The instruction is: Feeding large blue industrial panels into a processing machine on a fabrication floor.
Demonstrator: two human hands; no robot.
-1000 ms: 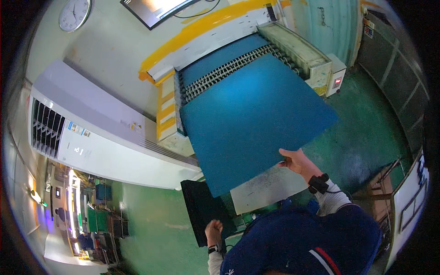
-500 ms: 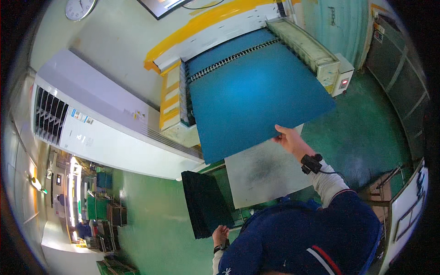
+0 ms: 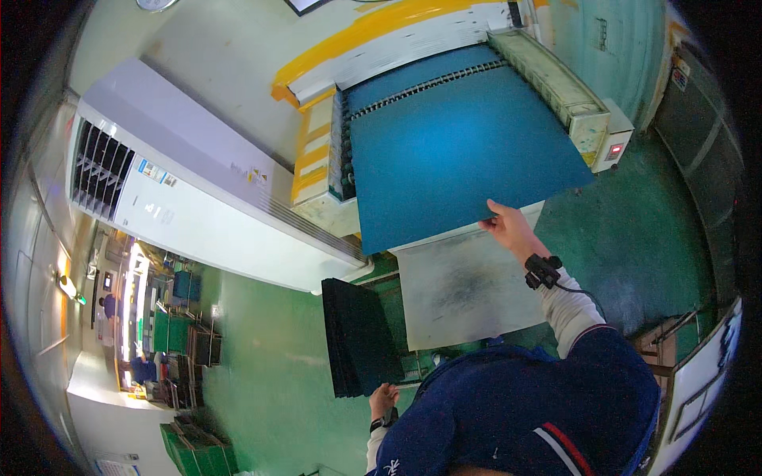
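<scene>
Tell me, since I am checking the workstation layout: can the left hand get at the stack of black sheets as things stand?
Probably yes. The left hand hangs right beside the lower edge of the stack of black sheets, with nothing visible between them.

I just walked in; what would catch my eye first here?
The large blue flat sheet fills the middle, lying on the yellow-and-cream machine, with the right hand gripping its near edge. Lower down, the left hand is at a stack of black panels standing on the green floor.
</scene>
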